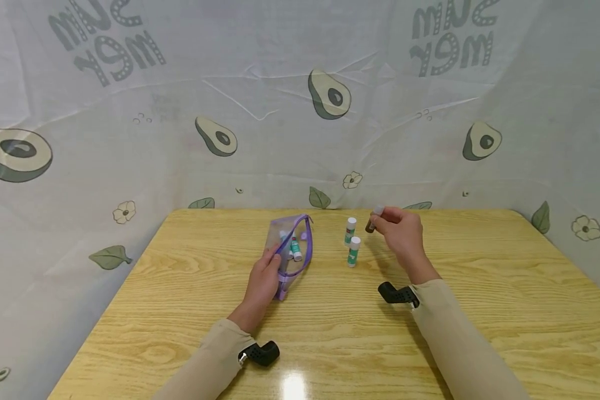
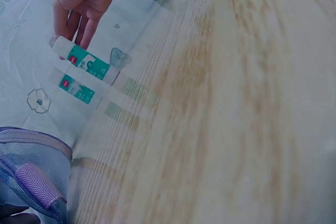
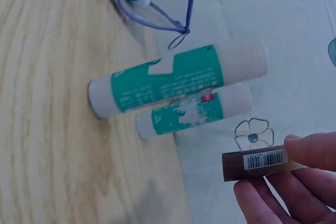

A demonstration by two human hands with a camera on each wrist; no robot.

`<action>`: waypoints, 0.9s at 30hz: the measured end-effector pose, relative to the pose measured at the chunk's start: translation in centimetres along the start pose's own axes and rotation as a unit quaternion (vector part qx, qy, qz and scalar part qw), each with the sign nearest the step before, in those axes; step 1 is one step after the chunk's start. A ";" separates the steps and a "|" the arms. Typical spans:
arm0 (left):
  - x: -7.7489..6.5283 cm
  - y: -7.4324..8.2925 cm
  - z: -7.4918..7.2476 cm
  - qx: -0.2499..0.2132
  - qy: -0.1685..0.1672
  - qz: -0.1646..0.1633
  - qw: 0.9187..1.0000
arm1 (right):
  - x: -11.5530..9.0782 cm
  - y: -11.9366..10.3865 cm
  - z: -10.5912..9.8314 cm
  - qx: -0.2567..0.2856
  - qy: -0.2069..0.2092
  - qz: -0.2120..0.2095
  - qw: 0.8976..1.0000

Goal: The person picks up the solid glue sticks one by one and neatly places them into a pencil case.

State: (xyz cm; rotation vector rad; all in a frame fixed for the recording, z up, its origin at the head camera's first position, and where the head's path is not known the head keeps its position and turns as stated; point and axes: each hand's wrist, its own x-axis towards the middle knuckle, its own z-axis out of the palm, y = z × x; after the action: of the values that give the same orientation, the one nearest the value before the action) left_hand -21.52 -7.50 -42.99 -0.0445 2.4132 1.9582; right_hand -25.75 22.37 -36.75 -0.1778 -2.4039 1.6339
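My left hand grips the near side of a translucent mesh pouch with purple zipper edging. The pouch gapes to the right, and green-and-white glue sticks lie inside. To the right of it, two glue sticks stand upright on the table, one farther back and one nearer. Beyond them my right hand pinches a small brown tube between thumb and fingers, above the tabletop. A barcode shows on its brown end; the fingers cover part of it in the right wrist view.
The wood-grain table ends at a pale hanging cloth printed with avocados and leaves. Black wrist-mounted devices sit on the left sleeve and the right sleeve.
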 end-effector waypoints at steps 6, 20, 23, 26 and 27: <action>0.0 0.1 0.1 0.002 0.001 0.008 1.000 | 0.1 -0.8 0.5 0.038 0.002 -0.019 0.999; 0.2 0.0 0.1 0.007 0.013 0.023 1.000 | -0.1 -2.6 2.3 0.091 0.002 -0.022 0.996; 0.2 -0.1 0.1 0.005 0.013 0.024 1.000 | -0.1 -2.9 2.5 0.093 0.004 -0.021 0.995; 0.2 -0.1 0.2 0.002 0.012 0.024 1.000 | -0.1 -3.2 2.6 0.092 0.010 -0.021 0.995; 0.2 -0.1 0.2 0.002 0.012 0.023 1.000 | -0.1 -3.3 2.5 0.092 0.013 -0.021 0.995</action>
State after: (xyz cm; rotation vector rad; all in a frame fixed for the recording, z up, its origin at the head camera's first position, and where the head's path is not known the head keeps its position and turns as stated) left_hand -21.69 -7.33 -43.18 -0.0125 2.4546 1.9827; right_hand -26.22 18.84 -34.61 -0.1162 -2.2077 1.8102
